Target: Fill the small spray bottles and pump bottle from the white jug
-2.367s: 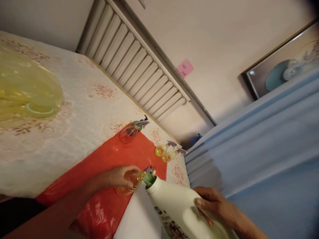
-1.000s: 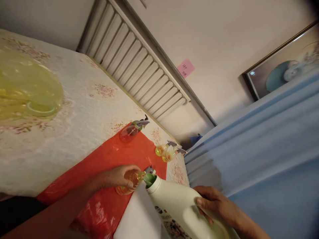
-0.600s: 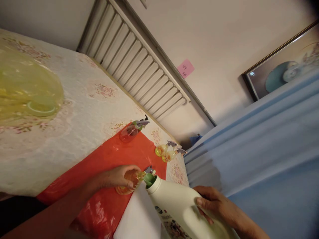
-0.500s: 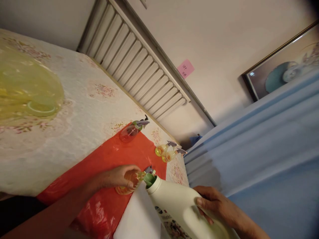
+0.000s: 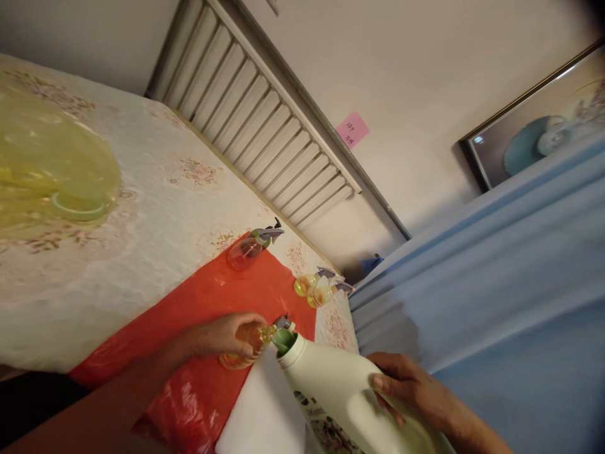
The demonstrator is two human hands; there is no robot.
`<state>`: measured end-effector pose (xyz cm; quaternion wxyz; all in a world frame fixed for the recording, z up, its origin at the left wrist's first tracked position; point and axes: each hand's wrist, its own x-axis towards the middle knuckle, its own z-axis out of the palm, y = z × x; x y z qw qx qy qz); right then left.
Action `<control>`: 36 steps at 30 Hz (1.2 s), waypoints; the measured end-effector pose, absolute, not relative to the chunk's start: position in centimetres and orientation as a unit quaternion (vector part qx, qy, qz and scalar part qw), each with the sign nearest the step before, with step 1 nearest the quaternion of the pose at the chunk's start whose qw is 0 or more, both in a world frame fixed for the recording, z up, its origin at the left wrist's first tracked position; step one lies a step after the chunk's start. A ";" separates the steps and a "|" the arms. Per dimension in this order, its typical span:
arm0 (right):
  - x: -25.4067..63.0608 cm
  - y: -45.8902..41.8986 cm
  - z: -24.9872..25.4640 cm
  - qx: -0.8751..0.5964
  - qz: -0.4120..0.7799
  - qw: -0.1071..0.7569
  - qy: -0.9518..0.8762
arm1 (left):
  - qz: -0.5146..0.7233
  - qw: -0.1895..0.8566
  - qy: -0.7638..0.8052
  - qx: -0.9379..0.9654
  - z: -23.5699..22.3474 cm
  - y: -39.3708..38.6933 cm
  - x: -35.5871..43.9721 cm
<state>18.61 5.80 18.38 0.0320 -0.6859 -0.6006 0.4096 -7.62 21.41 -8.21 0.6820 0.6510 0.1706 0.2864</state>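
Observation:
My left hand (image 5: 243, 334) is wrapped round a clear yellowish bottle (image 5: 253, 350) over the red plastic sheet. My right hand (image 5: 401, 384) grips a large cream detergent jug (image 5: 340, 384) by its handle side. The jug is tilted, and its green pouring spout (image 5: 285, 340) meets the neck of the bottle. Whether liquid is flowing, I cannot make out. Just behind the neck shows a grey spray head (image 5: 284, 322); what it is attached to is hidden. Part of a printed label is visible on the jug.
A clear spray bottle (image 5: 246, 252) stands at the edge of the red plastic sheet (image 5: 189, 318). Two yellow-tinted spray bottles (image 5: 317, 293) are farther right. A yellow translucent bag (image 5: 57, 157) lies on the flowered tablecloth (image 5: 155, 208). Beyond are a radiator (image 5: 259, 107) and blue curtain (image 5: 496, 271).

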 end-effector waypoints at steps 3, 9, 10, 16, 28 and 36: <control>18.9 5.7 18.3 -0.687 0.412 0.034 -0.597 | 0.284 0.680 0.165 0.655 -8.2 21.5 -7.6; 19.2 5.9 18.2 -0.688 0.406 0.030 -0.601 | 0.278 0.692 0.148 0.649 -8.4 21.6 -7.4; 19.2 5.9 18.2 -0.688 0.406 0.031 -0.601 | 0.278 0.691 0.150 0.650 -8.5 21.6 -7.4; 19.2 5.9 18.2 -0.689 0.412 0.029 -0.595 | 0.274 0.680 0.170 0.659 -8.3 21.6 -7.6; 19.1 5.9 18.4 -0.686 0.409 0.026 -0.601 | 0.282 0.687 0.155 0.652 -8.4 21.5 -7.6; 18.9 6.0 18.4 -0.689 0.407 0.025 -0.599 | 0.280 0.684 0.160 0.654 -8.8 21.7 -7.4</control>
